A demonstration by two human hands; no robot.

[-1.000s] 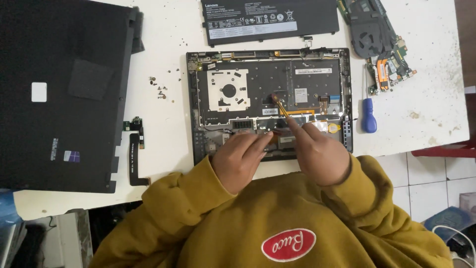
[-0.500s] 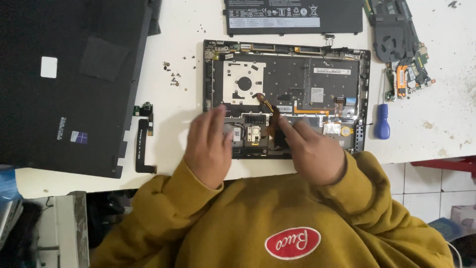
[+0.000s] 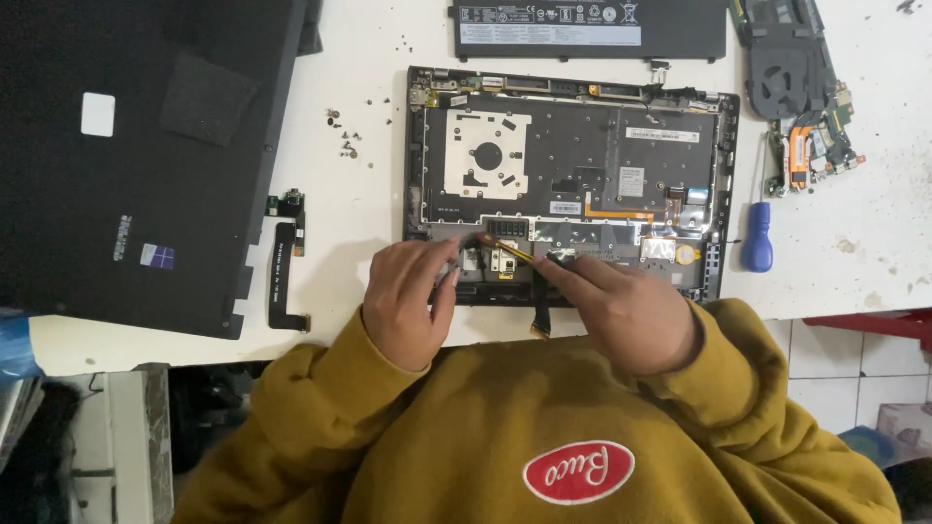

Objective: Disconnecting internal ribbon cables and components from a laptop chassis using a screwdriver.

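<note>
Well stripped already: battery (image 3: 590, 27), fan (image 3: 788, 73), cover (image 3: 136, 155) out on tabletop; left hand (image 3: 408, 303) and right hand (image 3: 621, 311) pinching ribbon cable (image 3: 505, 250) at chassis (image 3: 573, 146) near edge.

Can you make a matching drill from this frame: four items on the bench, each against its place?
Things:
1. screwdriver
2. battery pack
3. loose screws
4. flex cable

Places:
A. left of the laptop chassis, near its top corner
B. right of the chassis, blue handle nearest the table edge
C. beyond the chassis, at the far side
D. between the black cover panel and the left hand

Pairs: 1-B, 2-C, 3-A, 4-D
</note>
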